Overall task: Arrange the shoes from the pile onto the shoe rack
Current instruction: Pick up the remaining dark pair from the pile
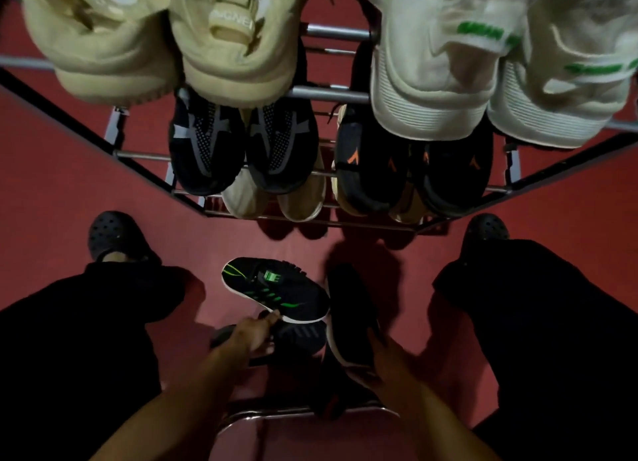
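The black sneaker with green stripes [276, 289] and a white sole edge lay on the red floor [69, 198] before the shoe rack [331, 96]. The left hand [253, 334] pinched its heel, fingers curled. The right hand [383, 357] grasped a plain black shoe [350, 322] just beside it.

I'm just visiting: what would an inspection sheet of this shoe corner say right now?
Surface: red floor.
Job's things: shoe rack holds beige pair, white-green pair, black-grey pair, black-orange pair and tan pair lower down; green-striped shoe on the floor.
Clutter: nothing seen.
Grippers: left hand pinches green-striped shoe's sole edge; right hand grips dark shoe.
Cables: nothing seen.
Surroundings: person's black clogs, dim light.
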The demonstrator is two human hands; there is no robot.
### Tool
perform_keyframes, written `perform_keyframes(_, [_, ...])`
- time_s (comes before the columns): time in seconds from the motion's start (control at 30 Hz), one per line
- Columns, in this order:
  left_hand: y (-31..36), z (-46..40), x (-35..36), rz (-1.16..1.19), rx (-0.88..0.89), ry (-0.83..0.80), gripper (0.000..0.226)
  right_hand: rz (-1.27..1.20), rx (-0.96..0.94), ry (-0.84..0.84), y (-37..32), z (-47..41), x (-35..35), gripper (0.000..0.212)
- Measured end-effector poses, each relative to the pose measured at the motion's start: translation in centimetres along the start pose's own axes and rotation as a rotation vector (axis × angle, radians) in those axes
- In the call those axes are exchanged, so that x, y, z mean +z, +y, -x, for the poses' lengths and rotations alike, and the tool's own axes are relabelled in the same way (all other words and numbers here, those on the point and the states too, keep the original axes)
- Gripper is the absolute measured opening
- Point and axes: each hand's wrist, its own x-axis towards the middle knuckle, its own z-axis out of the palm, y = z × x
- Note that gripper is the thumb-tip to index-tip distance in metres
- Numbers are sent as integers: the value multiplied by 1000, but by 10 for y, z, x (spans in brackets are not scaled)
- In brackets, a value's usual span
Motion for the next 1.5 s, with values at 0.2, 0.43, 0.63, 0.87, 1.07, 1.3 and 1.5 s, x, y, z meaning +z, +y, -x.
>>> perform_keyframes(0.2, [-17,-16,60,411,-74,-56,18,18,61,36,3,-9,-3,35])
perform_keyframes(0.43, [-8,-39,72,503,-158,186,42,15,28,10,0,-5,-3,40])
perform_keyframes(0.63, [1,-41,77,542,-143,388,83,63,-44,12,-4,-6,-1,45])
perform_keyframes(0.87, [1,-51,69,413,-160,99,35,60,-70,65,-5,-11,-2,45])
perform_keyframes(1.07, [4,-55,69,411,-130,130,17,50,-80,68,-11,-8,2,41])
perform_keyframes(1.3, [4,-23,33,337,-6,131,21,-11,-67,-3,-17,4,13,37])
perform_keyframes(1.5, [15,10,-18,421,98,34,25,-159,-14,-86,-11,15,16,39])
